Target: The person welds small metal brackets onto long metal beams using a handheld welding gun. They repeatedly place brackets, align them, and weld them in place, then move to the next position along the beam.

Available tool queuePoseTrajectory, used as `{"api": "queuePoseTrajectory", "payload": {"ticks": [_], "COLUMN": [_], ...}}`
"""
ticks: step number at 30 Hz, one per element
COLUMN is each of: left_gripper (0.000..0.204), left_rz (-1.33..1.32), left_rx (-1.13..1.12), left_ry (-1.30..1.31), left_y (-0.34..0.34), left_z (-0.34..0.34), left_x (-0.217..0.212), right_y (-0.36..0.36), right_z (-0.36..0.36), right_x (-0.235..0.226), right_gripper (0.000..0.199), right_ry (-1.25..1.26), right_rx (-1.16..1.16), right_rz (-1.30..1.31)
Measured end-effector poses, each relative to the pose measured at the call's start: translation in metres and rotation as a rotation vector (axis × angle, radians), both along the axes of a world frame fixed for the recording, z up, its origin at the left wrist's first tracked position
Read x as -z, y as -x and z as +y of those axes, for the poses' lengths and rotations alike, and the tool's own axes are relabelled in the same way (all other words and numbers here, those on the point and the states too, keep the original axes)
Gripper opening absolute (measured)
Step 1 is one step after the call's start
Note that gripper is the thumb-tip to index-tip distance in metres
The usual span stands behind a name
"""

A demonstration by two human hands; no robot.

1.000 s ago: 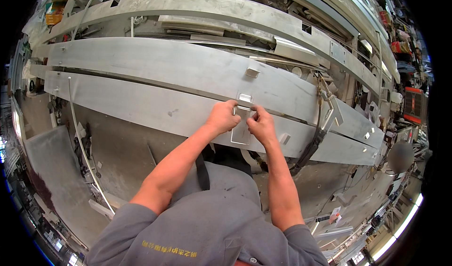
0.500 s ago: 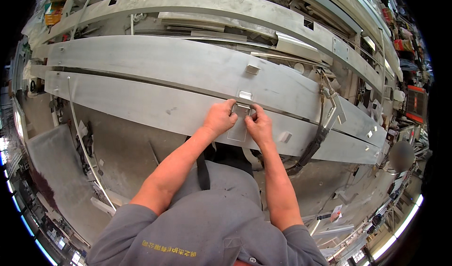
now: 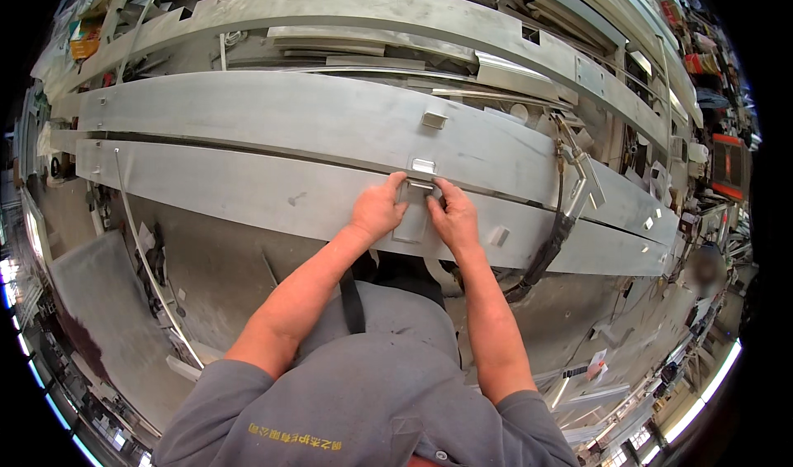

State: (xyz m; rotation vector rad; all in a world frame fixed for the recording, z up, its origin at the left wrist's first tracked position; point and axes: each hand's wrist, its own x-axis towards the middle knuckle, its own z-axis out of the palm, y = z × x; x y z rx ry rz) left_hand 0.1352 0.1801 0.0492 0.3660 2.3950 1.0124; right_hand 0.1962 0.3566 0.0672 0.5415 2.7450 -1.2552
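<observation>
My left hand (image 3: 377,211) and my right hand (image 3: 455,219) flank a small metal bracket (image 3: 420,187) on the nearer of two long, flat grey metal panels (image 3: 223,176). Their index fingertips reach the bracket's far corners, close to the gap between the panels, while the thumbs bend in lower down at its sides. Both hands are partly closed around it; the exact finger contact is hard to see. Below the bracket, a rectangular plate or outline (image 3: 410,227) shows between my wrists. Just across the gap, a similar small bracket (image 3: 424,166) lies on the farther panel (image 3: 273,103).
Another angled bracket (image 3: 434,120) stands on the farther panel, and a small block (image 3: 499,236) sits right of my right hand. A welding torch (image 3: 581,182) with its dark cable (image 3: 545,256) hangs over the panels at right. Behind runs a long metal beam (image 3: 355,2) among stacked offcuts.
The view has shifted slightly. My index fingers have straightened a little toward the gap, and the space between each thumb and index finger looks wider. Both hands stay at the bracket.
</observation>
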Motion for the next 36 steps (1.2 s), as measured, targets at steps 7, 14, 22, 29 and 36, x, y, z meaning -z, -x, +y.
{"api": "queuePoseTrajectory", "payload": {"ticks": [7,14,22,29,36], "left_gripper": [0.055,0.058,0.061,0.058,0.058], "left_rz": [-0.076,-0.102,-0.094,-0.127,-0.148], "left_rx": [0.15,0.174,0.182,0.23,0.213], "left_ry": [0.082,0.112,0.038,0.095,0.047], "left_y": [0.023,0.027,0.023,0.031,0.03], "left_z": [-0.001,-0.001,-0.003,-0.004,-0.005], "left_x": [-0.015,-0.013,0.001,-0.008,-0.006], "right_y": [0.003,-0.019,-0.13,-0.11,-0.118], "right_z": [0.004,0.019,0.095,0.072,0.042], "right_x": [0.014,-0.013,0.006,-0.003,0.003], "right_gripper": [0.026,0.036,0.054,0.041,0.037], "right_ry": [-0.103,-0.089,-0.251,0.154,0.018], "right_rx": [-0.047,0.167,0.467,0.568,0.441], "right_rz": [-0.008,-0.048,-0.126,-0.106,-0.013]}}
